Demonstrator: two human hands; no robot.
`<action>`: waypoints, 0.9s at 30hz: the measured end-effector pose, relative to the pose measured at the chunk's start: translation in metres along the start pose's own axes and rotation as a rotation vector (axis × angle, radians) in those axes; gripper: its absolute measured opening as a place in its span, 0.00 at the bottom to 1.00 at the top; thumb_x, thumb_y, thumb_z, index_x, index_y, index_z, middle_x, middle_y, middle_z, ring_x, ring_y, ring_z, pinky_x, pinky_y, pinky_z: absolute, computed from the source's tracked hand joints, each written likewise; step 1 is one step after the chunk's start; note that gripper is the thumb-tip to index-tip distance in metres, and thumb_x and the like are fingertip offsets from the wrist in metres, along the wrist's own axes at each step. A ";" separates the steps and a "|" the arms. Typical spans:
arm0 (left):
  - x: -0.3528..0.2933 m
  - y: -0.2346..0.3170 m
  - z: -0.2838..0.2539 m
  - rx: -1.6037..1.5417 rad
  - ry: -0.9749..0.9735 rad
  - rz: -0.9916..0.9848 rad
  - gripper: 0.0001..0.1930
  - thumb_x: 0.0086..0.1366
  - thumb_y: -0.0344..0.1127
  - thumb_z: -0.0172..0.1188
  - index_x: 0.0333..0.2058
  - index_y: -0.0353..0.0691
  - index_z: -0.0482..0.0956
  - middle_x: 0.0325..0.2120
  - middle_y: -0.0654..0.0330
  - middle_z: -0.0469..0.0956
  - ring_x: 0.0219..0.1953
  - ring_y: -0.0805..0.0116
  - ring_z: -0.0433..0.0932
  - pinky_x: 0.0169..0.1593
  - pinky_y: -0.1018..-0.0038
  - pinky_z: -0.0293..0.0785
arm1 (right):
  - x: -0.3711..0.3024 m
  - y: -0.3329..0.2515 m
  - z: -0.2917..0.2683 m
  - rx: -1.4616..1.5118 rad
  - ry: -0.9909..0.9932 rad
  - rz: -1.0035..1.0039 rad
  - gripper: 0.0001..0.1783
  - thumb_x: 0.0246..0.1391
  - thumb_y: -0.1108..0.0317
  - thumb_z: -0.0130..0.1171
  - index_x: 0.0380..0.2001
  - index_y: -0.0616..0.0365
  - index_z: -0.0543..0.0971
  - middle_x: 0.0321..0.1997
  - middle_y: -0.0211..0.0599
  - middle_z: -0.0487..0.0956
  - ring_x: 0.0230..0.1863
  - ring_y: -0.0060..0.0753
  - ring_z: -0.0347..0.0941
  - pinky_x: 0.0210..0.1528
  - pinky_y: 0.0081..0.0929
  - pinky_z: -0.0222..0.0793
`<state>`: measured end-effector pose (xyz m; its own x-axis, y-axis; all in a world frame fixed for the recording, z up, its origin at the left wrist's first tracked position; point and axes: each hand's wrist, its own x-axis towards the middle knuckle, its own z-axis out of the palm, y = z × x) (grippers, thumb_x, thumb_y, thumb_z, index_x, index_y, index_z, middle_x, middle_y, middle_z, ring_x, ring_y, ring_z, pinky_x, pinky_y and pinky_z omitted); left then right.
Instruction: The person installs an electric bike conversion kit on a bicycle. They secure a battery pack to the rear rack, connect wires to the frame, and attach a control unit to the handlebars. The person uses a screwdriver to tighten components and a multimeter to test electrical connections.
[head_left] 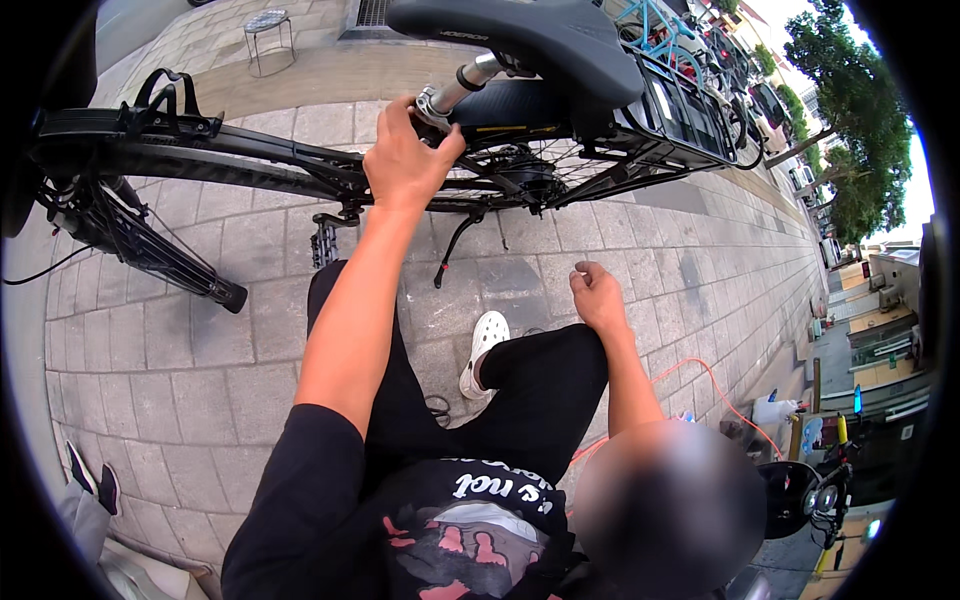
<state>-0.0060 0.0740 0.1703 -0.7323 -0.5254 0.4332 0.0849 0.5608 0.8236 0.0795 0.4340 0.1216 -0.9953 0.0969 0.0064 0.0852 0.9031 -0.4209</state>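
A black bicycle stands across the top, its dark saddle [525, 40] above a silver seatpost [475, 78]. My left hand [412, 165] reaches up to the base of that post. Its thumb and fingers close round the silver seatpost clamp [430, 108], hiding part of it. Just below lies the frame tube [270, 150]; the kickstand [458, 245] and a pedal [324, 243] hang lower. My right hand [598, 298] rests by my bent knee, away from the bicycle, fingers loosely curled and nothing visible in them. A blurred patch covers part of my right arm.
Behind the saddle is a black rear rack [665, 110]. My white clog [485, 350] is on the paving, near a small dark looped item [438, 408]. An orange cord [715, 385] runs at right. A stool [268, 38] stands far left; another person's shoes [92, 478] show lower left.
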 end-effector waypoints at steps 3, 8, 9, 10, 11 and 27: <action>0.000 -0.013 0.013 -0.010 0.091 0.092 0.38 0.56 0.49 0.79 0.61 0.44 0.74 0.51 0.52 0.82 0.52 0.52 0.86 0.56 0.57 0.81 | -0.001 -0.097 -0.053 0.216 0.155 -0.233 0.21 0.66 0.63 0.65 0.59 0.60 0.82 0.37 0.43 0.86 0.36 0.46 0.84 0.45 0.38 0.80; -0.001 -0.019 0.016 -0.093 0.131 0.137 0.37 0.58 0.47 0.79 0.62 0.44 0.73 0.50 0.52 0.80 0.50 0.51 0.85 0.55 0.57 0.80 | 0.030 -0.252 -0.148 -0.010 0.537 -0.977 0.24 0.62 0.65 0.70 0.60 0.59 0.81 0.45 0.39 0.85 0.48 0.42 0.82 0.52 0.39 0.77; -0.001 -0.020 0.013 -0.100 0.118 0.130 0.37 0.58 0.47 0.79 0.62 0.43 0.73 0.50 0.52 0.80 0.50 0.51 0.85 0.55 0.57 0.81 | 0.041 -0.273 -0.158 -0.108 0.569 -1.080 0.29 0.60 0.63 0.72 0.62 0.59 0.79 0.50 0.41 0.85 0.54 0.46 0.81 0.58 0.41 0.76; -0.002 -0.019 0.014 -0.118 0.102 0.120 0.37 0.58 0.47 0.80 0.62 0.43 0.73 0.50 0.51 0.80 0.50 0.52 0.85 0.54 0.57 0.81 | 0.049 -0.291 -0.165 -0.215 0.570 -1.135 0.33 0.58 0.62 0.73 0.65 0.58 0.77 0.53 0.44 0.84 0.57 0.49 0.80 0.61 0.43 0.74; -0.001 -0.021 0.011 -0.112 0.112 0.130 0.37 0.58 0.47 0.80 0.62 0.42 0.73 0.50 0.51 0.81 0.49 0.52 0.85 0.53 0.57 0.81 | 0.056 -0.310 -0.166 -0.312 0.566 -1.194 0.37 0.57 0.60 0.74 0.67 0.58 0.75 0.57 0.46 0.83 0.61 0.52 0.78 0.65 0.45 0.71; 0.011 -0.015 -0.003 0.033 -0.061 0.211 0.36 0.59 0.46 0.75 0.58 0.29 0.73 0.44 0.39 0.85 0.39 0.37 0.87 0.43 0.51 0.85 | 0.112 -0.337 -0.130 -0.370 0.391 -1.156 0.33 0.47 0.62 0.74 0.59 0.52 0.79 0.49 0.43 0.84 0.55 0.53 0.80 0.62 0.47 0.73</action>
<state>-0.0134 0.0585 0.1639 -0.7404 -0.3552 0.5707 0.2190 0.6751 0.7044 -0.0548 0.1948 0.3818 -0.4239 -0.7611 0.4910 -0.7476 0.6001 0.2847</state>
